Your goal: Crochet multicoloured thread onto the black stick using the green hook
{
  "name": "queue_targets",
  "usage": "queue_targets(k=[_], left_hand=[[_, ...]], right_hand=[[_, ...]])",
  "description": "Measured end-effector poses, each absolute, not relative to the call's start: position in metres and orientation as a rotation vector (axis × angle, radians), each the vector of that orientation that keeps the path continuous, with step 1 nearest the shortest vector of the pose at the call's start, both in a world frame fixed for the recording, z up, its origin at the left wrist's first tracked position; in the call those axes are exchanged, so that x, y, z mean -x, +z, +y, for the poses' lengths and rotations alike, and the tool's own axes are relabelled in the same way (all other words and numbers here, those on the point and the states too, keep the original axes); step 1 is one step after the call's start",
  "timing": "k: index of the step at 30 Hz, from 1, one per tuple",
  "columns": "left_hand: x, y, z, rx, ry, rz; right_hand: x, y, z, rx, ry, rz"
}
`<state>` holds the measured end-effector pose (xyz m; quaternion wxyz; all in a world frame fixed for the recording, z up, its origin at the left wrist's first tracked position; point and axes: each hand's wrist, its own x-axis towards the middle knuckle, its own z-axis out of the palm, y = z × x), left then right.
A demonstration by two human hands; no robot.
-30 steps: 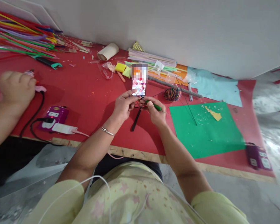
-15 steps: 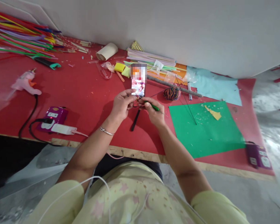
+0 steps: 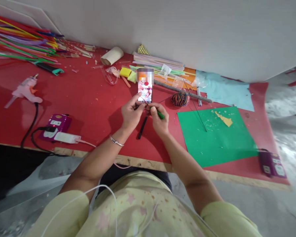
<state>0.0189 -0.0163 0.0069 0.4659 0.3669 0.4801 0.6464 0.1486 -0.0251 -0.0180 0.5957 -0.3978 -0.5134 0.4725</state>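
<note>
My right hand (image 3: 160, 118) is closed round a crochet hook with a green handle (image 3: 160, 114). Its tip meets the fingers of my left hand (image 3: 132, 111), which pinch a small bit of dark yarn work (image 3: 145, 104), mostly hidden by the fingertips. A strand of yarn runs off to the right toward a multicoloured yarn ball (image 3: 180, 99). Just beyond my hands a phone (image 3: 145, 90) stands propped up with its screen lit. Below the fingertips a black strip (image 3: 143, 127) lies on the red table (image 3: 93, 98).
Left: a pink glue gun (image 3: 27, 89), a purple power socket box (image 3: 56, 125) and a bundle of coloured pipe cleaners (image 3: 22, 41). Behind the phone: a cardboard tube (image 3: 112, 56) and pastel sticks (image 3: 160, 61). Right: a green sheet (image 3: 212, 141) and a second purple box (image 3: 271, 164).
My right hand has turned and drawn slightly left, so the green handle points more toward me. Both hands stay together at the yarn work. The view has shifted slightly.
</note>
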Motion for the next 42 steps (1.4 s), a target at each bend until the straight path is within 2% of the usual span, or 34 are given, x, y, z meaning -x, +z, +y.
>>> queue_targets(k=[3, 9, 13, 19, 34, 42], left_hand=[[-0.024, 0.009, -0.017, -0.761, 1.614, 1.143], [-0.018, 0.033, -0.014, -0.454, 1.353, 0.896], [0.0, 0.05, -0.011, -0.475, 1.188, 0.77], [0.02, 0.064, -0.01, -0.621, 1.147, 0.845], [0.017, 0.065, -0.005, -0.719, 1.146, 0.969], [0.02, 0.053, 0.001, -0.783, 1.152, 0.931]], right_hand=[[-0.132, -0.022, -0.03, 0.925, 0.94, -1.228], [-0.139, -0.013, -0.028, 0.874, 0.803, -1.367], [-0.157, 0.008, -0.027, 0.754, 0.741, -1.525], [-0.178, 0.03, -0.016, 0.672, 0.67, -1.805], [-0.203, 0.045, -0.013, 0.655, 0.699, -2.004], [-0.205, 0.045, -0.021, 0.747, 0.906, -1.903]])
